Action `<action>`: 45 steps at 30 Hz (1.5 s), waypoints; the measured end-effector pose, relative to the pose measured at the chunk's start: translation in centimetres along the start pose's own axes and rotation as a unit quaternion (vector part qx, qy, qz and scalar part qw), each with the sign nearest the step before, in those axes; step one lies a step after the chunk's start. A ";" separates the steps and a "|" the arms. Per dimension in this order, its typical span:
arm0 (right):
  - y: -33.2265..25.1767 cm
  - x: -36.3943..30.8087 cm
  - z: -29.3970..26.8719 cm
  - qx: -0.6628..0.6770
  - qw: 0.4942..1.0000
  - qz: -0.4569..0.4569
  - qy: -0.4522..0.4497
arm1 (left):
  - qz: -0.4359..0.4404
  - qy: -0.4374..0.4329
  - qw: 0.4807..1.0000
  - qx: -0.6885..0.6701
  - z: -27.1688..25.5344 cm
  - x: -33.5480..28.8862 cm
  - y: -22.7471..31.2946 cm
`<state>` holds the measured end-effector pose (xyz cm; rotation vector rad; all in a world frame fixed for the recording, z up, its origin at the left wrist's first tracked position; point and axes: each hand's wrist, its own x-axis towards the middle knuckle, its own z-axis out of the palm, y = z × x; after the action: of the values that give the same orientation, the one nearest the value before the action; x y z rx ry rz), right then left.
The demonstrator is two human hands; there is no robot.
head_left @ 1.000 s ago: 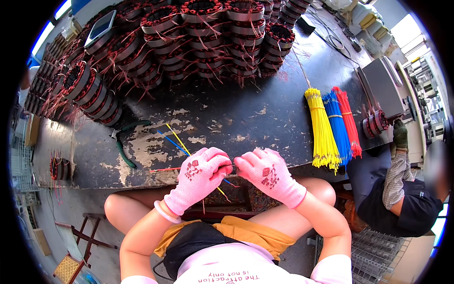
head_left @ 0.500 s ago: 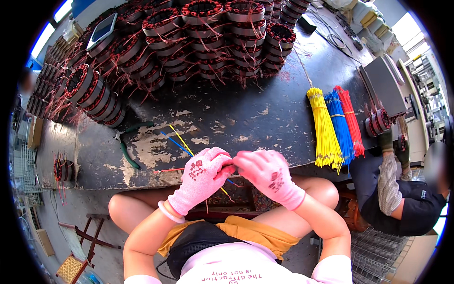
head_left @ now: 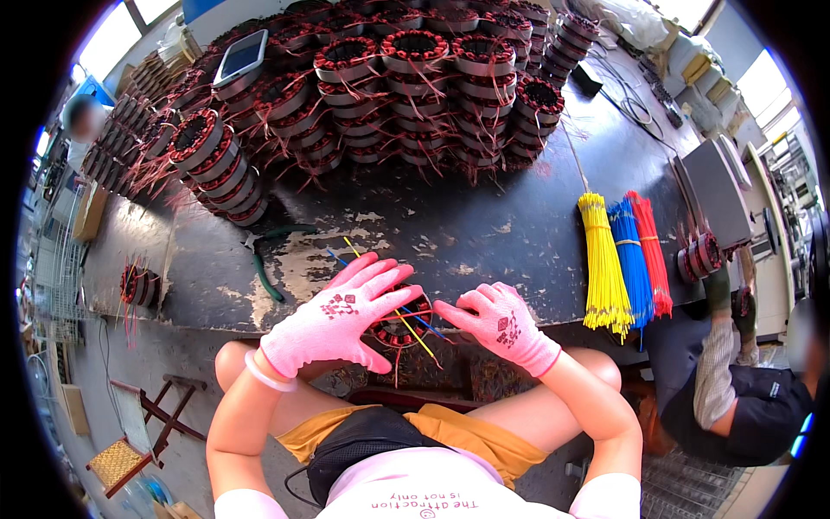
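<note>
Stator coil (head_left: 399,327) sits between left hand (head_left: 339,316) and right hand (head_left: 501,324).

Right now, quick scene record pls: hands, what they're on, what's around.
left hand: pink glove, fingers spread, resting on the wound coil
right hand: pink glove, at the coil's right side
wound coil: at the table's near edge, between both hands; yellow, blue and red wires stick out
table: dark, worn top
coil stacks: far side
wire bundles: yellow, blue, red, to the right
pliers: green handles, left
</note>
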<state>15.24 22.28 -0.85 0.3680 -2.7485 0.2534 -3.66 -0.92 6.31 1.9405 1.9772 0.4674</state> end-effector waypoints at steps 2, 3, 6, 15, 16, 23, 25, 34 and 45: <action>0.2 0.1 0.1 -0.006 1.000 -0.006 -0.011 | -0.001 -0.018 1.000 0.008 0.5 0.0 -0.3; 0.3 0.1 0.4 -0.009 1.000 -0.006 -0.015 | -0.001 -0.026 1.000 0.012 0.8 0.1 -0.5; 0.4 0.4 0.2 0.000 0.999 -0.019 -0.034 | 0.024 -0.007 1.000 0.007 1.9 0.4 -1.4; -6.6 15.2 -1.5 0.114 0.990 0.081 -0.011 | -0.137 0.178 0.973 0.056 6.3 -0.3 0.8; -9.0 18.0 -0.1 0.092 0.991 0.073 -0.056 | -0.121 0.274 0.951 0.075 9.4 0.1 0.0; -14.3 29.4 10.4 -0.141 0.917 0.155 -0.340 | -0.092 0.371 0.911 0.155 11.9 1.1 -0.7; -14.4 30.9 10.0 -0.097 0.910 0.147 -0.374 | -0.101 0.373 0.908 0.163 11.6 0.8 -1.0; -8.1 25.0 1.8 0.555 0.733 0.289 -0.267 | -0.116 0.246 0.958 0.090 9.6 0.7 -1.0; -1.4 -0.2 -4.6 0.748 0.455 0.483 -0.029 | -0.106 0.134 0.984 0.059 3.3 1.1 -5.6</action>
<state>17.37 21.98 3.50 -0.9141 -1.4740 2.8286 -7.20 0.06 0.80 1.7830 2.3995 0.5945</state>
